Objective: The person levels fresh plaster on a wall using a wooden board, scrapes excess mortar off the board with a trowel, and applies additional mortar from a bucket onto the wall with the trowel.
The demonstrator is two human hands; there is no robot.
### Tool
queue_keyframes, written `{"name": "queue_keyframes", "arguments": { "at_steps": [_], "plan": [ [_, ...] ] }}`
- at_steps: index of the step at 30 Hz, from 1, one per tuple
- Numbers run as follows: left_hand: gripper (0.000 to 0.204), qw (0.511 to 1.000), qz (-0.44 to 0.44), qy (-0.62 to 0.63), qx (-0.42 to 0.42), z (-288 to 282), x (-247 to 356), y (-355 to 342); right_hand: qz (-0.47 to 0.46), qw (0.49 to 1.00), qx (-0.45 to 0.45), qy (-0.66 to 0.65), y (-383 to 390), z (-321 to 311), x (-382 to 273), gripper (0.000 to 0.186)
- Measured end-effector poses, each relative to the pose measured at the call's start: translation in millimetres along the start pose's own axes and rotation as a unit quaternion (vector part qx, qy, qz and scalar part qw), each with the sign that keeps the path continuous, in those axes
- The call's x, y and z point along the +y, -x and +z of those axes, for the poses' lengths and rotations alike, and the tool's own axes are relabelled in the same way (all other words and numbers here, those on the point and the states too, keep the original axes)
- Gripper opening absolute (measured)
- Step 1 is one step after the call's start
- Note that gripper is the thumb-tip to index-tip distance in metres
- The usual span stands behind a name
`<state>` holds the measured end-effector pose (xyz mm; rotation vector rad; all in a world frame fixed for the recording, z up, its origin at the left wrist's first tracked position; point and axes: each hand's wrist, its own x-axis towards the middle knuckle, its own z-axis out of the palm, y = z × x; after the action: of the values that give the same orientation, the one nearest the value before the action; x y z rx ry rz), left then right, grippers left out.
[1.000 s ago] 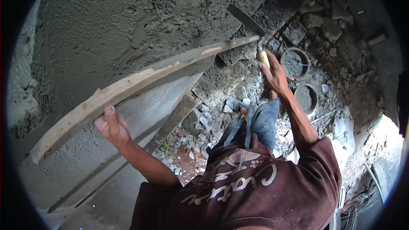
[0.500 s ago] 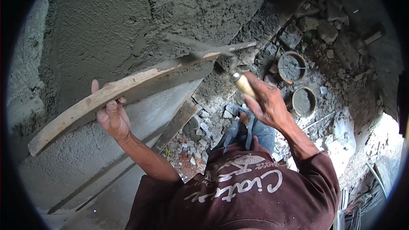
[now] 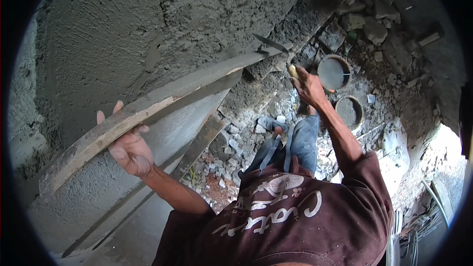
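My left hand (image 3: 132, 152) grips a long, pale wooden board (image 3: 172, 91) from below, fingertips showing over its far edge. The board lies along a freshly plastered concrete surface (image 3: 103, 44), above a smoother grey face (image 3: 192, 111). My right hand (image 3: 309, 88) is closed on the light wooden handle of a trowel, whose dark blade (image 3: 271, 43) is at the board's narrow right end, angled over its top. I cannot tell whether the blade touches the board or only hovers over it.
Two round tubs (image 3: 333, 71) (image 3: 349, 112) with grey material stand among broken rubble (image 3: 375, 32) on the right. My legs (image 3: 303, 145) and feet are below me amid debris. A dark plank (image 3: 212, 130) slants at lower centre; white sacks (image 3: 394, 143) and thin strips (image 3: 433, 197) lie at right.
The trowel has swept left and back right to the board's end. My left fingers have curled over the board's far edge, and its left end has shifted slightly lower.
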<state>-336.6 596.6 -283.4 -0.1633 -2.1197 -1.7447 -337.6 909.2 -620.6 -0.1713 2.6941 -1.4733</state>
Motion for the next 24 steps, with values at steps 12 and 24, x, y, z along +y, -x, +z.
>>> {"name": "queue_keyframes", "arguments": {
  "at_steps": [12, 24],
  "plan": [
    [0.066, 0.995, 0.053, -0.051, 0.061, -4, -4, 2, 0.154, 0.976, -0.095, -0.124, 24, -41, -52, 0.043],
    [0.075, 0.998, 0.056, -0.007, 0.005, 6, 8, 4, -0.179, 0.933, -0.247, -0.191, -4, -184, -237, 0.044]
  ]
}}
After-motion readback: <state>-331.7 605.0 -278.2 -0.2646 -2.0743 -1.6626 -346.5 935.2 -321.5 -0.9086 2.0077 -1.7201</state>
